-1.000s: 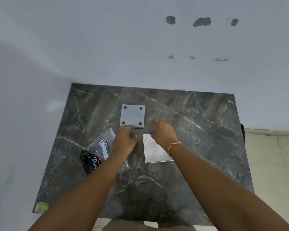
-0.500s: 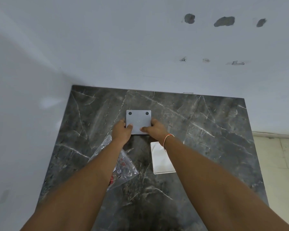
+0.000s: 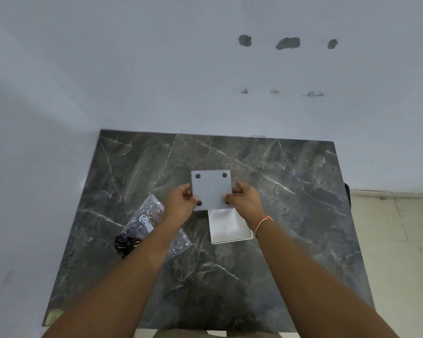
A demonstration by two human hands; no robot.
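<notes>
Left hand (image 3: 181,203) and right hand (image 3: 245,200) pinch plate (image 3: 211,189) at near corners | plate seems lifted over table (image 3: 298,220), overlapping tray (image 3: 226,228) | step: pick-up underway | next: likely flip or carry, needing even grip both sides

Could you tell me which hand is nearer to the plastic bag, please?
Left. The left hand grips the left edge of the grey plate, just beside the plastic bag, its forearm passing over it. The right hand grips the plate's right edge, on the far side.

Bag label (image 3: 145,222) (white sticker), print unreadable
</notes>
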